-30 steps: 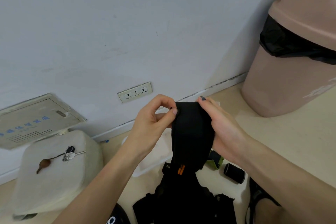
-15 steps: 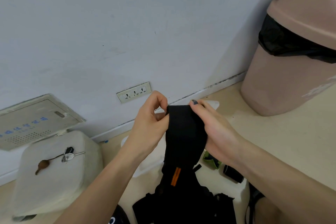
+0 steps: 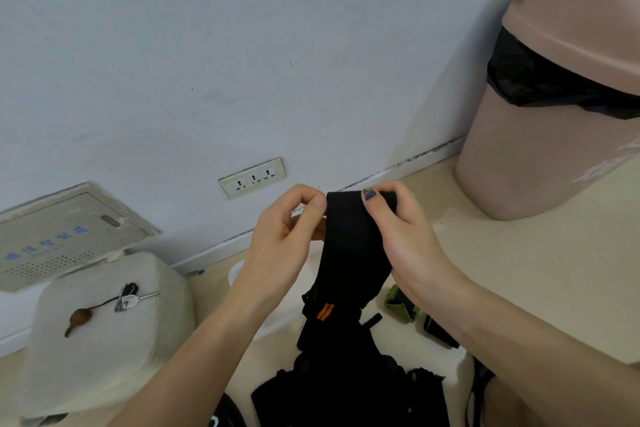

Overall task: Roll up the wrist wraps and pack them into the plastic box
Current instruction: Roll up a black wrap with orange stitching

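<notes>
Off to the left of the wrist wrap [image 3: 349, 246] sits a white stool [image 3: 100, 333] with a bunch of keys [image 3: 128, 296] on top, and above it on the wall a socket plate [image 3: 252, 177].

My left hand [image 3: 284, 243] pinches the wrap's top left edge between thumb and forefinger, the other fingers curled loosely behind. A moment ago this pinch sat lower and nearer the centre of the strap; now both hands have come up to the very end of it.

The wrap hangs straight down from my grip, its orange tag [image 3: 325, 311] dangling lower than before, just above the dark pile of other wraps [image 3: 346, 388] beneath it. So the strap is now stretched out full, which I take to mean the first fold of the roll is about to start.

My right hand [image 3: 405, 243] clamps the top right edge, thumb pressed over the front face, fingers behind.

The plastic box [image 3: 242, 274] is mostly hidden behind my left wrist, just left of the hanging wrap. Right of the wrap lie a green roll [image 3: 400, 302] and a black roll [image 3: 440, 331] on the floor; nothing I can see is packed yet.
</notes>
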### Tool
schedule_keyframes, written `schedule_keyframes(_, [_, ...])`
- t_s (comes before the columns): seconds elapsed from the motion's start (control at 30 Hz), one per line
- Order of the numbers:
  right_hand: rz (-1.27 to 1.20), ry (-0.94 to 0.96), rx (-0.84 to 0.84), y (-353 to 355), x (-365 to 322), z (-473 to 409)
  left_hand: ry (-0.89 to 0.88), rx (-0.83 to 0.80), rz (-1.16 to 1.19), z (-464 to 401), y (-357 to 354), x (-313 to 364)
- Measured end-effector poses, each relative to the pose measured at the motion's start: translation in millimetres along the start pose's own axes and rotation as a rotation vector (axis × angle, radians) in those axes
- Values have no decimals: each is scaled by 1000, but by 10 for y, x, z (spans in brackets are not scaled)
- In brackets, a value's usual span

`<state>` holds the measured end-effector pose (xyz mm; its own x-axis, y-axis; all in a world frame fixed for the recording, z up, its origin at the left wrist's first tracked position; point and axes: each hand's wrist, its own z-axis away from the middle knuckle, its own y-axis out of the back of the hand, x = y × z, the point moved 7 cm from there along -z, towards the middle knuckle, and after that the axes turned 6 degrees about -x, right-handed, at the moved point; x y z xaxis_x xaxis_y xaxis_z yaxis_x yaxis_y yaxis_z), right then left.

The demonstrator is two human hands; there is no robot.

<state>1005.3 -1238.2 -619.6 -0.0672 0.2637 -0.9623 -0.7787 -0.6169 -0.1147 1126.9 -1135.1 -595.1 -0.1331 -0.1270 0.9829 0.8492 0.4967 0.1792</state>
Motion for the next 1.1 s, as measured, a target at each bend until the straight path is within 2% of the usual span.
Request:
schedule_keyframes(0.17, [13,-15,-5,16,21,-17,17,-75,1,-29,22,-56])
schedule_keyframes(0.63, [121,60,-78,-20,0,-6,87,10,109,-82,6,-137])
schedule_keyframes(0.73, [138,63,-114,-53,10,14,113,-62,110,-91,-55,-167])
schedule_keyframes(0.9, [139,62,-134,-57,44,32,55,-212,-4,-117,-73,-105])
schedule_keyframes(1.1, [155,18,-236,-38,1,-35,-55,-152,-19,-122,20,-49])
